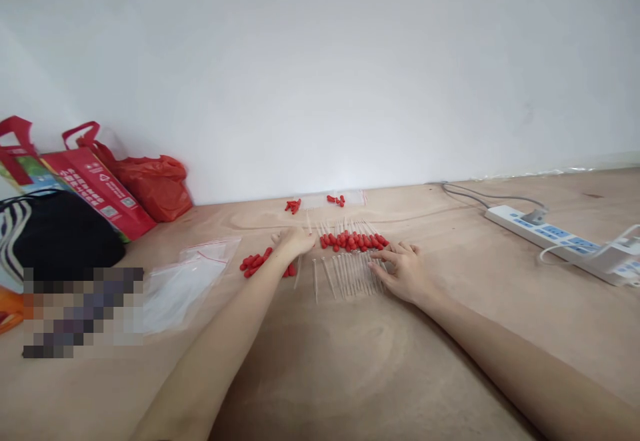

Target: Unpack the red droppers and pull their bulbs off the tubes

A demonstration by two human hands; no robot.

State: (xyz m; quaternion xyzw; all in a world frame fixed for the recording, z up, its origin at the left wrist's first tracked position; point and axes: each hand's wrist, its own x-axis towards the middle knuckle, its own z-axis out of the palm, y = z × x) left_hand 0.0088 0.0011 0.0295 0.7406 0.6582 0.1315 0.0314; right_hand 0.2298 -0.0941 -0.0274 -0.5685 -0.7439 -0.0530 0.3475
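My left hand point(296, 242) reaches over the table, its fingers curled and partly hidden; what they hold, if anything, I cannot make out. A thin clear tube point(309, 221) shows just past it. Beside that wrist lies a pile of loose red rubber bulbs point(256, 263), partly covered by the forearm. My right hand point(404, 273) rests at the right end of a row of thin glass dropper tubes point(345, 277), thumb and fingers apart, fingertips at the tubes. Behind that row lie glass droppers with red bulbs point(353, 241) fitted, their tips pointing to the wall.
Clear zip bags point(185, 287) lie at left, near a black bag point(65, 237), a red printed bag point(100, 191) and a red plastic bag point(160, 187). Small red pieces point(293, 206) and another zip bag point(355, 197) lie by the wall. A power strip point(555, 234) with cables is at right.
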